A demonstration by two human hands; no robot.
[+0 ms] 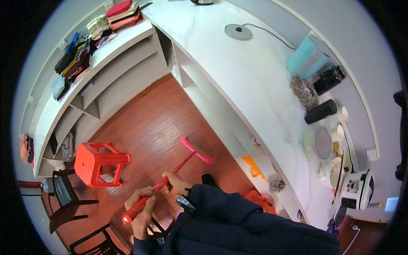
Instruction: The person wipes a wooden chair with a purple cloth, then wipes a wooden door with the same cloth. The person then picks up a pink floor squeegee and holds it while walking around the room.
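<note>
A broom's red handle (183,162) runs slantwise across the view, with its pink head (197,151) resting on the brown wooden floor (162,127). Green bristles show along one side of the head. My left hand (142,204) wraps the handle near its top end. Lower down the same handle, my right hand (177,185) has its fingers closed around it. Both dark sleeves end at the wrists, each with a small device bearing a printed code.
A red plastic stool (95,164) lies on its side to the left, near dark chairs (68,194). A white counter (236,70) with open shelves borders the right, holding a rice cooker (355,189) and several containers. Folded clothes (75,60) sit on the far-left shelf unit.
</note>
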